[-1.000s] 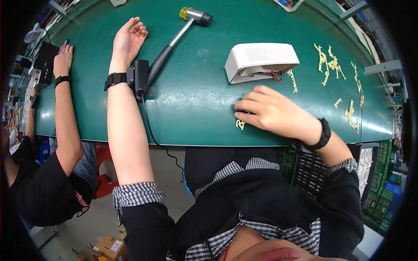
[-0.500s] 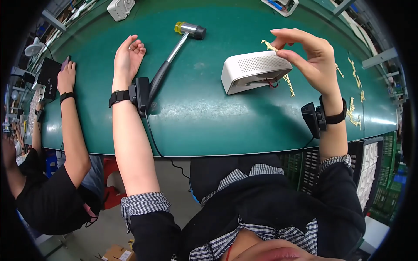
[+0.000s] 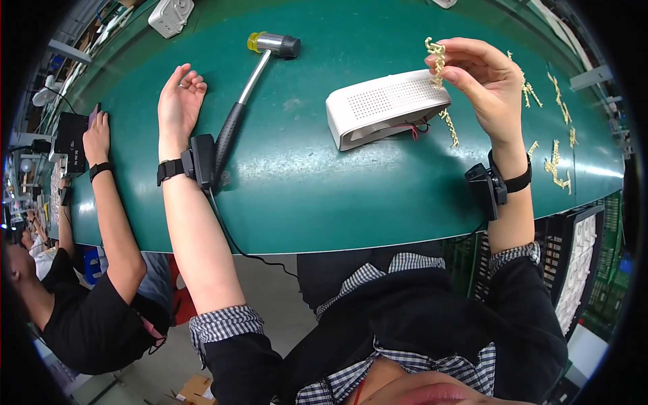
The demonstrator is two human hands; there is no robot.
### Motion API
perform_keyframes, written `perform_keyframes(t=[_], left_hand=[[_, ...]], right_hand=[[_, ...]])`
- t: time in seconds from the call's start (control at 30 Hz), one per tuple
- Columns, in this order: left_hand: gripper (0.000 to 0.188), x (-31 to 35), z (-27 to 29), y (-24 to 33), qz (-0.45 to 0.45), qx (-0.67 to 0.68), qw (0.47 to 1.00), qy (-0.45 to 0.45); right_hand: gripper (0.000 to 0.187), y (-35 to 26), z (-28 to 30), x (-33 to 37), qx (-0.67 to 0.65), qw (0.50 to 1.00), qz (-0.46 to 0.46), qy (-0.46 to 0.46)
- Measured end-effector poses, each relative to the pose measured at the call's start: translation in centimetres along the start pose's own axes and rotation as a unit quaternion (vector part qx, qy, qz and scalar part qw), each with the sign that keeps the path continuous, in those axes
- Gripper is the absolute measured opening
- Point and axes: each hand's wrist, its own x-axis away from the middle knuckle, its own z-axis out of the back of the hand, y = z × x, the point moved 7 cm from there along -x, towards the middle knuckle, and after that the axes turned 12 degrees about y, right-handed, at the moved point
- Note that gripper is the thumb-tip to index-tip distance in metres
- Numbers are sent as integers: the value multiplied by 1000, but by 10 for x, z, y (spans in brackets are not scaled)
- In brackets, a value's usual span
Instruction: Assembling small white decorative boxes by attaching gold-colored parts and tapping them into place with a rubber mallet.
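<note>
My right hand (image 3: 494,84) is raised just over the right end of a white plastic housing (image 3: 351,108). Thumb and fingers pinch a cream-coloured, knobbly wavy strip (image 3: 437,61). The housing has a perforated top and an open side, where a red wire (image 3: 414,129) shows. A similar strip (image 3: 448,128) lies beside its right end. My left hand (image 3: 181,101) rests on the table with its fingers loosely curled and apart, nothing in it. Near it lies a two-headed mallet (image 3: 275,45), yellow and black at the ends, its dark grip by my left wrist.
More cream strips (image 3: 555,165) are scattered on the green table (image 3: 304,189) at the right. A white device (image 3: 170,17) stands at the far left. Another person's hand (image 3: 98,138) is by a black box (image 3: 69,143) on the left. A cable (image 3: 236,246) trails from my left wrist.
My right hand has turned, and the strip in its fingers now stands more upright above the housing's end. The whole view has shifted slightly; my left hand stays loosely curled.
</note>
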Motion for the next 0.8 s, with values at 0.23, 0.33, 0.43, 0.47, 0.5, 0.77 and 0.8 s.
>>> perform_keyframes(t=[0.23,0.33,0.43,0.47,0.5,0.77,0.8], left_hand=[[17,0,-1,0,6,0,1000,-11],[17,-1,-1,-1,8,-1,1000,-15],[17,0,-2,-1,8,1,1000,-14],[17,0,-2,-1,8,1,1000,-13],[17,0,-2,-2,7,1,1000,-12],[18,-1,-1,0,1,0,1000,-13],[19,0,-1,0,-2,-4,1000,-11]], right_hand=[[26,2,-5,6,34,999,13,0],[27,1,-5,7,44,999,23,-11],[27,1,-5,7,60,998,9,-21],[26,2,-5,8,69,997,2,-26],[26,3,-6,9,68,997,1,-27],[26,-4,-8,8,81,995,63,-13],[26,-3,-8,8,82,995,57,-17]])
